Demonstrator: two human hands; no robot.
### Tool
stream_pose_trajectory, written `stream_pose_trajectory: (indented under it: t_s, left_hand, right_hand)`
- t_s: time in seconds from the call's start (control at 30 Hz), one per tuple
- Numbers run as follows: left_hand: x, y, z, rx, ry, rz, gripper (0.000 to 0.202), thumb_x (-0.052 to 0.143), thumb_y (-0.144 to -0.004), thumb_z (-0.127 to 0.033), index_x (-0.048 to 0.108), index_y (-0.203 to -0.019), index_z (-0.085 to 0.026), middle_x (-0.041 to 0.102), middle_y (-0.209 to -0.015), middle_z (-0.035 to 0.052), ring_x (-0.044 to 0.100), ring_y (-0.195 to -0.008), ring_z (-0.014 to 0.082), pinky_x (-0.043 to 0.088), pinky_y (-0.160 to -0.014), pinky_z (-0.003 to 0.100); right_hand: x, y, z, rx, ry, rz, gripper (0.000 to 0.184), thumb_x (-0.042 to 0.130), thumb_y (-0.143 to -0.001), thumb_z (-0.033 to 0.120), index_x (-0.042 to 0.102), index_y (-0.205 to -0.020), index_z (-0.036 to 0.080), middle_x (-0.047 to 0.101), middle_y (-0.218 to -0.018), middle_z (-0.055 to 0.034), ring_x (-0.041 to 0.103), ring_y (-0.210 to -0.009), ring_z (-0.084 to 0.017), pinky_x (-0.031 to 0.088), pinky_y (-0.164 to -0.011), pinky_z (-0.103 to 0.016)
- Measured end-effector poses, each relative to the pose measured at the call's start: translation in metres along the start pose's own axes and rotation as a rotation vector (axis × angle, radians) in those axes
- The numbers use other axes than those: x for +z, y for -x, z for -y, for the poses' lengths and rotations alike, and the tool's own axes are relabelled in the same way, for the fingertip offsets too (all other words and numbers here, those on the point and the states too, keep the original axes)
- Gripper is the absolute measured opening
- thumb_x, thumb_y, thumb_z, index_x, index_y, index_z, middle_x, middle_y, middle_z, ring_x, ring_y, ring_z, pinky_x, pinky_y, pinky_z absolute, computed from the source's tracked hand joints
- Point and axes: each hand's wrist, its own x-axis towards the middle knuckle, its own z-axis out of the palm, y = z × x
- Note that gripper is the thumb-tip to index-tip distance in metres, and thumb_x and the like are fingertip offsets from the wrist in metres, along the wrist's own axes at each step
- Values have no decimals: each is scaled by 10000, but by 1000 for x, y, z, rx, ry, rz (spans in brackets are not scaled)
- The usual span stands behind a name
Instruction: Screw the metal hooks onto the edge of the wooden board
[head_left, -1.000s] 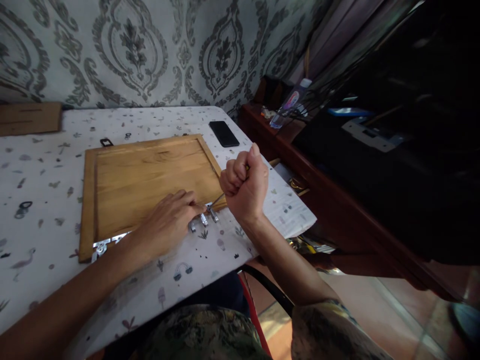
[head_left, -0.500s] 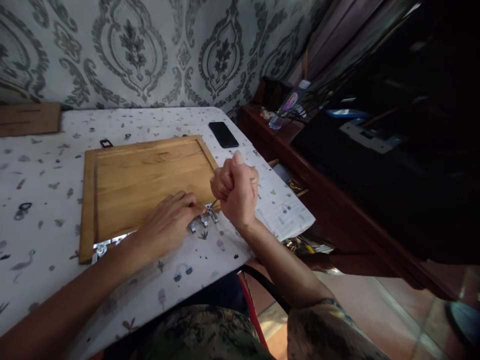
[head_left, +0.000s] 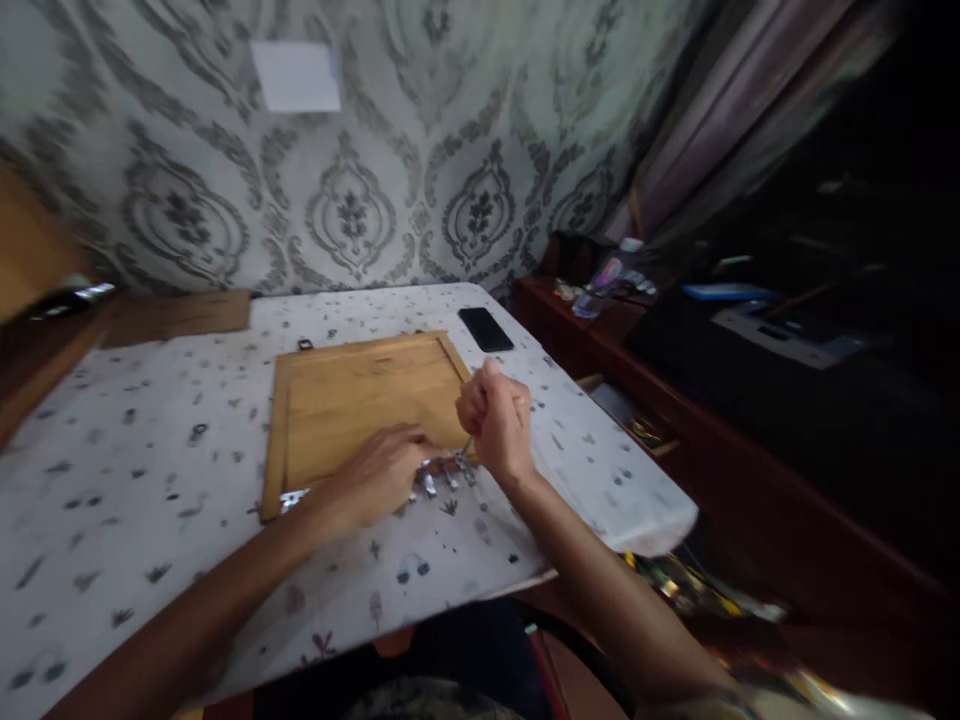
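Observation:
A framed wooden panel [head_left: 352,405] lies flat on the patterned tablecloth [head_left: 150,500]. My left hand [head_left: 379,472] rests palm down on its near edge, fingers together, pressing on a metal hinge [head_left: 442,474] at the near right corner. My right hand [head_left: 495,420] is a fist wrapped round a thin metal tool, probably a screwdriver [head_left: 466,447], whose tip points down at that hinge. A second metal hinge [head_left: 291,496] shows at the panel's near left corner.
A black phone [head_left: 486,328] lies beyond the panel near the table's far right corner. Small dark metal fittings [head_left: 198,432] are scattered on the cloth. A wooden board [head_left: 176,316] leans at the wall. A dark wooden sideboard [head_left: 675,400] with a bottle [head_left: 604,280] stands to the right.
The camera has tilted up and pulled back, so the table looks smaller and more wall shows. My right fist has moved closer over the hinge; my left hand stays pressed on it.

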Motion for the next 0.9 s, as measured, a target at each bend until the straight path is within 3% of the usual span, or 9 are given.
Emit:
stream_pose_trajectory:
  t_s: [0.1, 0.2, 0.33, 0.47, 0.53, 0.6, 0.73, 0.9]
  left_hand:
    - [-12, 13, 7, -38, -45, -88, 416, 495, -965, -43, 756, -1250, -197, 741, -1195, 84, 684, -1149, 233, 542, -1033, 379]
    - [-20, 35, 34, -118, -83, -254, 450, 475, -963, -31, 755, -1258, -221, 750, -1178, 68, 692, -1126, 208, 557, -1003, 339]
    - [-38, 74, 96, -380, -184, -424, 382, 512, -978, -96, 776, -1213, -240, 748, -1178, 50, 688, -1134, 204, 553, -1018, 326]
    - [-73, 107, 168, -622, -255, -521, 341, 472, -1024, -133, 757, -1197, -199, 738, -1128, 82, 702, -1053, 217, 581, -988, 379]
    - [-88, 116, 198, -747, -287, -541, 261, 588, -1044, -286, 702, -1253, -179, 706, -1229, 109, 692, -1083, 233, 594, -981, 430]
    - [-96, 118, 221, -836, -313, -538, 387, 664, -1018, -394, 633, -1338, -179, 650, -1348, 117, 674, -1144, 253, 604, -966, 473]
    - [-97, 111, 243, -879, -363, -505, 402, 669, -1014, -394, 626, -1348, -174, 647, -1351, 118, 672, -1152, 259, 603, -967, 480]
    - [-93, 100, 248, -851, -404, -424, 379, 660, -1021, -392, 635, -1338, -186, 646, -1358, 118, 671, -1153, 252, 601, -973, 472]
  right_hand:
    - [0, -1, 0, -9, -18, -30, 724, 771, -778, 692, 280, -497, 241, 203, -462, 106, 172, -390, -32, 110, -385, -212]
    - [-1, -3, -2, -21, -30, -19, 716, 793, -763, 677, 291, -496, 242, 209, -454, 109, 178, -380, -33, 126, -371, -202]
    - [-3, -4, -2, -36, -23, -12, 710, 787, -781, 674, 300, -500, 240, 227, -457, 108, 196, -373, -34, 154, -359, -197]
    - [0, -2, -2, -53, -7, -40, 703, 783, -777, 673, 313, -484, 240, 231, -447, 106, 194, -370, -34, 148, -356, -205]
    - [1, 0, -2, -62, 5, -47, 699, 796, -761, 663, 320, -474, 239, 242, -443, 101, 211, -372, -35, 151, -360, -209]
    - [1, 1, -3, -76, 27, -35, 690, 791, -771, 650, 331, -468, 236, 257, -440, 94, 229, -373, -39, 159, -362, -214]
    - [-1, 3, -4, -115, 55, -2, 669, 747, -835, 620, 338, -470, 235, 266, -433, 87, 240, -368, -47, 164, -355, -221]
    - [-2, 3, -4, -132, 22, -5, 664, 762, -829, 595, 319, -483, 241, 254, -437, 92, 223, -366, -46, 150, -348, -224]
